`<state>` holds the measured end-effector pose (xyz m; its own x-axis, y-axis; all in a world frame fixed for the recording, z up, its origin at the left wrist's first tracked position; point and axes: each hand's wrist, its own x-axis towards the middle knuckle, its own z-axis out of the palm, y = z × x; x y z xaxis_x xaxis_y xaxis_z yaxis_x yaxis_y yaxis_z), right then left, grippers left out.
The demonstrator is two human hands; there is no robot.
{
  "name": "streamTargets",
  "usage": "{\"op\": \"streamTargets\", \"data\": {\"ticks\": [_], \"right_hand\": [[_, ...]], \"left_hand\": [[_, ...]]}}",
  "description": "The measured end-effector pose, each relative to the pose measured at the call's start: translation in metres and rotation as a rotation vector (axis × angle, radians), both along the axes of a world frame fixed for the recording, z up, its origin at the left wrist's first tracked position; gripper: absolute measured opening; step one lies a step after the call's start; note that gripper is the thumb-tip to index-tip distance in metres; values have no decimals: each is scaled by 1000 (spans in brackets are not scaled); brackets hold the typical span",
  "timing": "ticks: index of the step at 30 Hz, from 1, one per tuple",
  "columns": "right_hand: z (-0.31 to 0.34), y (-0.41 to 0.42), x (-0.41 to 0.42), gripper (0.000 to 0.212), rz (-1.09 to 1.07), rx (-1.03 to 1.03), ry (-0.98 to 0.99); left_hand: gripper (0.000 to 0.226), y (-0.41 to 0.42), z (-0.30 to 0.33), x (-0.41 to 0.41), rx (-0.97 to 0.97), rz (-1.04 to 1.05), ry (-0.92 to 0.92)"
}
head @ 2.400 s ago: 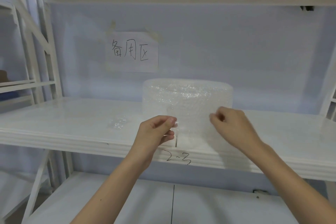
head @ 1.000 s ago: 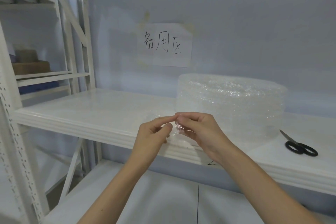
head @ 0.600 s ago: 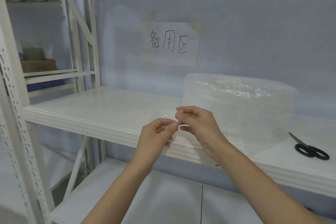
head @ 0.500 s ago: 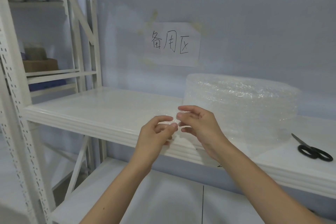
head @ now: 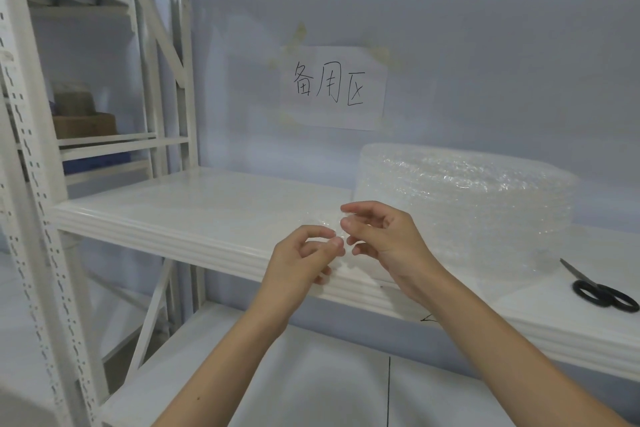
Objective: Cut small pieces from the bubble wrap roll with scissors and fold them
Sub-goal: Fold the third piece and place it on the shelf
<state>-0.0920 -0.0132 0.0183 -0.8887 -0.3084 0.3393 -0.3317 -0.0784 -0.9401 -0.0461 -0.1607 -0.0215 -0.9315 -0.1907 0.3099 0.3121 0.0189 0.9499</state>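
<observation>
White metal racking against a pale blue wall carries everything on its middle shelf (head: 207, 204). Out in front of that shelf's front edge, a small cut piece of bubble wrap (head: 337, 236) is pinched between the two hands; it is clear and nearly invisible against the white, showing only as a faint glint of bubbles, so its exact outline and fold lines cannot be made out. The left hand (head: 298, 263) has its grip closed to a thumb-and-forefinger pinch on the piece's lower side. The right hand (head: 384, 243) pinches it from above with thumb and forefinger, the other fingers fanned loose.

By my reading the step in hand is folding, not cutting: both hands are on the piece and the scissors (head: 602, 291) lie closed and untouched near the shelf's right end. The next move calls for pressing the doubled layers flat and firm, since springy film of this kind tends to open again, then setting the piece down.

Behind the hands, the bubble wrap roll (head: 467, 211) stands on end towards the back of the shelf, thick, cloudy-clear, its layers glinting. A taped paper sign (head: 336, 87) with handwritten characters hangs on the wall above it.
</observation>
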Motion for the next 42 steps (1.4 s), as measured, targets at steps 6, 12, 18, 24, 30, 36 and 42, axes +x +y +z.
{"op": "streamTargets", "data": {"ticks": [6,12,18,24,30,36,42], "right_hand": [[3,-2,1,20,-38,49,43],[2,-2,1,18,-75,86,77],[0,0,-1,18,-134,163,113],[0,1,2,15,-109,169,108],[1,3,3,12,-122,183,134],[0,7,4,9,-109,140,128],[0,11,3,10,-81,44,72]], "left_hand": [[10,-5,3,1,43,-12,-41],[6,-6,2,1,58,1,-27],[5,-6,2,0,-37,64,-2],[10,-3,3,1,-168,-16,-18],[15,-1,3,-2,-194,-20,-60],[13,2,3,-1,-123,-76,-56],[11,7,2,2,-26,-116,-44]]}}
